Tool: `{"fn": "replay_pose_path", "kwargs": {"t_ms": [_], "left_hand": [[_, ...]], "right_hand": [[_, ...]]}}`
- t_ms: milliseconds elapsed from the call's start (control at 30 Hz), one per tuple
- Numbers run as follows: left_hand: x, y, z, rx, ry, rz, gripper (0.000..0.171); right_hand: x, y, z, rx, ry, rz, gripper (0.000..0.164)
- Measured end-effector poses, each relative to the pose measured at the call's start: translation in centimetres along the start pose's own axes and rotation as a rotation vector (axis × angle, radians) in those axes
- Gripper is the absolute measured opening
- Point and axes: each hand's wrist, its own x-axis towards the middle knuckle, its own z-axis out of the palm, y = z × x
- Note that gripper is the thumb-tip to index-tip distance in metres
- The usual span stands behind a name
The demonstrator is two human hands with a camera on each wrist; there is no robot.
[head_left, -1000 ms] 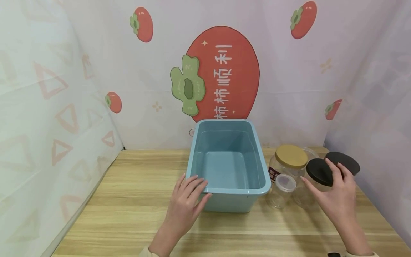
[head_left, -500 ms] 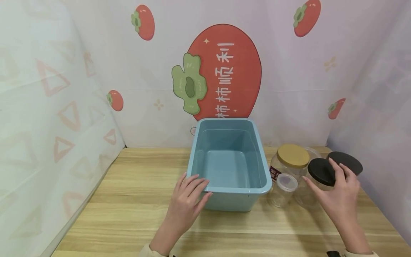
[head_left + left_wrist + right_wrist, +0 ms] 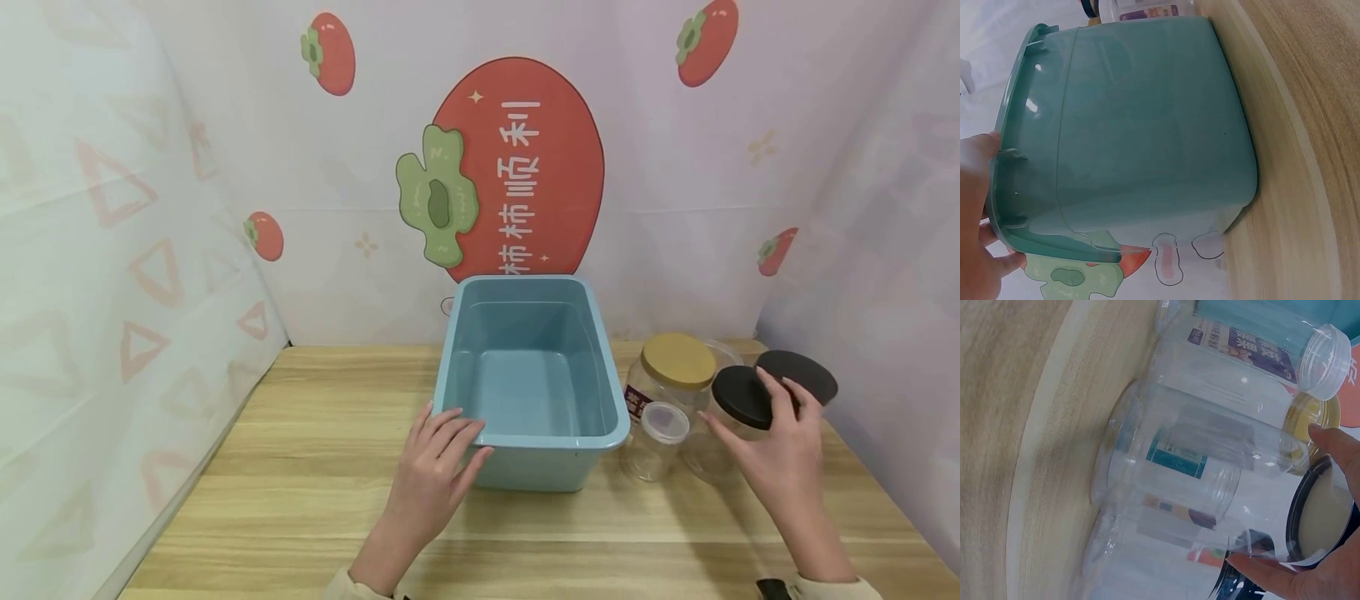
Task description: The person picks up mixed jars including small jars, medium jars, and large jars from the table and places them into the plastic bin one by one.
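My left hand point(image 3: 429, 475) holds the near left corner of the rim of a light blue plastic tub point(image 3: 528, 467), fingers over the rim and thumb against the outer side. The left wrist view shows the tub point(image 3: 1141, 125) from outside, with the fingers at its rim. At the right, my right hand point(image 3: 787, 458) spans the top of a clear jar with a black lid point(image 3: 741, 396). In the right wrist view, thumb and fingers lie on opposite sides of this jar point(image 3: 1175, 440), which stands upright on the table and has a teal label.
A gold-lidded jar point(image 3: 678, 361) and a small clear-lidded jar point(image 3: 663, 425) stand between the tub and the gripped jar. Another black-lidded jar point(image 3: 798, 375) stands behind the right hand. The wooden table point(image 3: 337, 417) meets printed cloth walls point(image 3: 360, 317) at the back and sides.
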Motion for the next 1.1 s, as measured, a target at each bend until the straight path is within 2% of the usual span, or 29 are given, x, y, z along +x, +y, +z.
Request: {"fn": "replay_pose_path", "kwargs": {"t_ms": [333, 633, 900, 1100], "left_hand": [[-0.16, -0.04, 0.08, 0.0, 0.004, -0.006, 0.044], [-0.08, -0.11, 0.17, -0.006, 0.008, -0.004, 0.044], [-0.13, -0.11, 0.17, -0.003, 0.002, -0.007, 0.044], [-0.11, -0.13, 0.19, -0.006, 0.0, -0.007, 0.044]], "right_hand": [[0.11, 0.03, 0.01, -0.003, -0.011, 0.021, 0.094], [0.29, 0.26, -0.43, 0.007, -0.022, 0.025, 0.085], [0.38, 0.16, -0.45, 0.025, 0.013, 0.022, 0.081], [0.39, 0.05, -0.42, 0.027, 0.009, 0.042, 0.078]]}}
